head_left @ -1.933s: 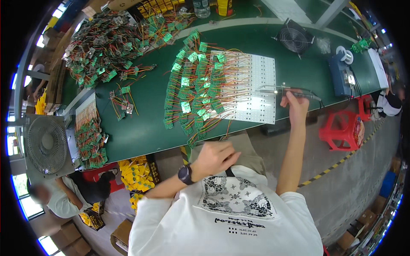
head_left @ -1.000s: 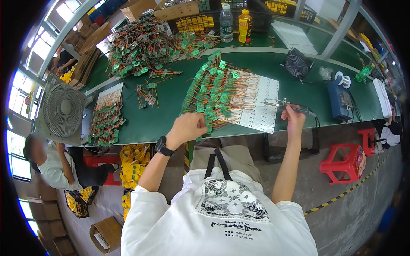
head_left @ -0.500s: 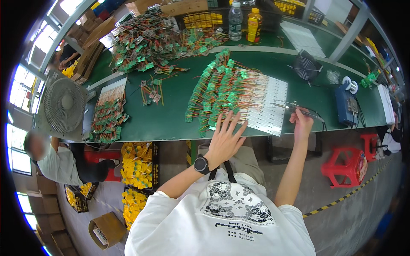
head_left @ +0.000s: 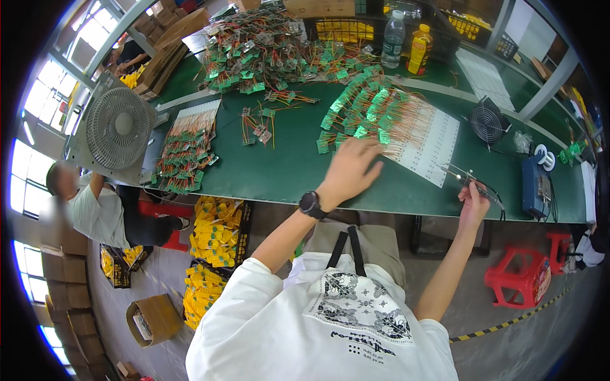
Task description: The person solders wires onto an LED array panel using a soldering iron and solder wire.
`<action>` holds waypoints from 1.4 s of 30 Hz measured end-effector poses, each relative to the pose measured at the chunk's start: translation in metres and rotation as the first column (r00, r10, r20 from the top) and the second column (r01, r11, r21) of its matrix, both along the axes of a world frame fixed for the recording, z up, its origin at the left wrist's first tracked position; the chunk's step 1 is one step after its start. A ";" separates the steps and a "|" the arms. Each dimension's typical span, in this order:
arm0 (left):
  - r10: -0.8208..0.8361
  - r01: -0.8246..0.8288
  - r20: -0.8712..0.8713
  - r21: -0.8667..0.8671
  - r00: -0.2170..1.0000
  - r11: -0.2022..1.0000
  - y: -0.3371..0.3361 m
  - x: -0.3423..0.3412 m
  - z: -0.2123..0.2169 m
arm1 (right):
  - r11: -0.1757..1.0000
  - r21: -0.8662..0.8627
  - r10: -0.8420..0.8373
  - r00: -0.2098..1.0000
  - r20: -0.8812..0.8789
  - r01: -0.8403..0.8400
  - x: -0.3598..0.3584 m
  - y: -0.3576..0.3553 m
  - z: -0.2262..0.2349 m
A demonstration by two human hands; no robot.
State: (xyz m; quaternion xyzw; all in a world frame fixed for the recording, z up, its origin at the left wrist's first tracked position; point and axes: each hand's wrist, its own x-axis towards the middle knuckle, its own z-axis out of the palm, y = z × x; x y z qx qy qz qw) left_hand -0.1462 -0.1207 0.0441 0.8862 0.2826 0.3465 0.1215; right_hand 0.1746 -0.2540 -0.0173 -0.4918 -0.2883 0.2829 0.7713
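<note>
Daylight comes through windows at the far left of the frame, and just inside them a seated person (head_left: 89, 209) in a pale shirt sits below a grey fan (head_left: 117, 134) standing at the left end of the green table (head_left: 286, 168). Beside the fan lies a white panel (head_left: 187, 149) covered with small green circuit boards and thin wires, and lower down, under the table edge, crates of yellow parts (head_left: 213, 244) sit on the floor. Above centre, a big tangled heap of boards and wires (head_left: 267, 47) fills the upper part of the table, with a small loose bunch (head_left: 257, 124) lying apart below it. In the middle, the left hand (head_left: 352, 168), a dark watch on its wrist, lies spread flat and open, its fingers touching the lower edge of the fanned rows of green boards with orange leads (head_left: 368, 111); it grips nothing. These rows rest on a white sheet (head_left: 432, 143) slanting toward the right. At upper centre stand a clear bottle (head_left: 394, 38) and a yellow bottle (head_left: 419, 47). Further right, the right hand (head_left: 473, 203) is closed around a slim soldering iron (head_left: 470, 181) at the near table edge. Beyond it sit a small black fan (head_left: 488, 122) and a blue box (head_left: 537, 187), and a red stool (head_left: 518, 276) stands on the floor at lower right.
</note>
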 end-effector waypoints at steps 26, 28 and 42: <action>0.617 0.048 0.206 -0.964 0.760 0.262 0.079 -0.219 0.008 | 0.999 -0.018 -0.043 0.998 0.050 0.044 -0.005 -0.004 0.004; 0.648 0.389 0.394 -0.907 0.651 0.161 0.078 -0.221 -0.001 | 0.999 -0.009 -0.040 0.998 0.037 0.041 -0.005 -0.001 0.004; 0.664 -0.707 -0.244 -0.203 0.707 0.678 0.055 -0.150 -0.017 | 0.999 0.005 -0.049 0.998 0.032 0.048 -0.003 -0.002 -0.001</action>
